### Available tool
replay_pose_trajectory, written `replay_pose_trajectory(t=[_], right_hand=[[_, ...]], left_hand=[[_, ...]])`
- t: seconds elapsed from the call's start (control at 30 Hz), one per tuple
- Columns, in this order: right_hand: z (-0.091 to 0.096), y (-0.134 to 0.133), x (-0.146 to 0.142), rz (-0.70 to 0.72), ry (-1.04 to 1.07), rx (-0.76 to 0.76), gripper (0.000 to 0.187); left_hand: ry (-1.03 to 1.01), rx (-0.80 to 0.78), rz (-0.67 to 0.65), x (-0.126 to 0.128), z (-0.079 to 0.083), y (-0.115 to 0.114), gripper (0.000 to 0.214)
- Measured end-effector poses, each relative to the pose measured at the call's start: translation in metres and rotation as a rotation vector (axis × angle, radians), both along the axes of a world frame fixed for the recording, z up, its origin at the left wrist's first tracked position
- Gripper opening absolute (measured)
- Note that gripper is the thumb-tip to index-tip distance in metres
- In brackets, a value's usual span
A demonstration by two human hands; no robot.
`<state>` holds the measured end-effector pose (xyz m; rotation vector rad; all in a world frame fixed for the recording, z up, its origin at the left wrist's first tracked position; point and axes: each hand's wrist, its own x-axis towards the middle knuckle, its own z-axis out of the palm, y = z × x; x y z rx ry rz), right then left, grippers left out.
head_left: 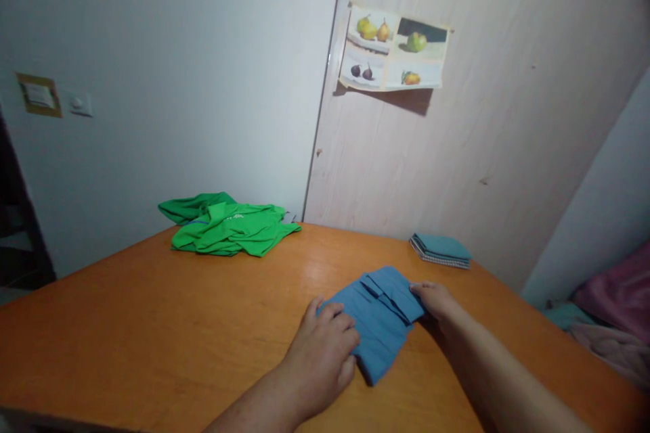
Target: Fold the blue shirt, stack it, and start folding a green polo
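Note:
A folded blue cloth (382, 314) lies on the orange wooden table (152, 325), near its front right. My left hand (325, 352) rests on the cloth's near left corner, fingers curled down onto the fabric. My right hand (435, 299) holds the cloth's right edge, fingers pinched on the folded layers. Both forearms reach in from the bottom of the view.
A crumpled green garment (228, 226) lies at the table's far left. A small stack of folded teal cloths (441, 250) sits at the far right edge. Behind stand a white wall and a wooden panel with a fruit poster (393, 49). Pink bedding (614, 304) lies to the right.

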<state>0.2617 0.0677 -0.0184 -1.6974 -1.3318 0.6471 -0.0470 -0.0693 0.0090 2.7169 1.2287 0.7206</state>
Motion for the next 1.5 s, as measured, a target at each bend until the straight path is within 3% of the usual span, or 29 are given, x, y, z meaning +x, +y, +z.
replay_pose_trajectory(t=[0.2,0.37,0.57,0.77,0.9,1.03,1.23,1.5], right_hand=[[-0.005,-0.019,0.028,-0.029,-0.081,-0.096,0.025],[0.006,-0.036,0.033,-0.052,-0.297,-0.009,0.018],[0.032,-0.05,-0.018,0.068,-0.614,0.065,0.03],[0.042,-0.06,-0.076,0.101,-0.842,-0.073,0.061],[0.042,-0.06,-0.09,0.061,-0.951,-0.094,0.048],[0.04,-0.057,-0.091,0.037,-0.956,-0.09,0.031],[0.032,-0.051,-0.087,0.004,-0.852,-0.064,0.029],[0.021,-0.036,-0.053,0.045,-0.4,0.013,0.012]], left_hand=[[0.072,0.029,0.234,-0.026,0.014,0.019,0.028],[0.081,0.043,0.404,-0.033,0.018,0.026,0.029],[-0.027,-0.002,0.409,-0.007,0.023,0.034,0.02],[-0.022,-0.146,0.51,0.027,0.022,0.055,0.045],[0.05,-0.133,0.528,0.043,0.02,0.063,0.064],[0.118,-0.072,0.535,0.053,0.019,0.067,0.063],[0.148,-0.087,0.553,0.063,0.024,0.074,0.06],[0.17,-0.134,0.588,0.069,0.031,0.076,0.051]])
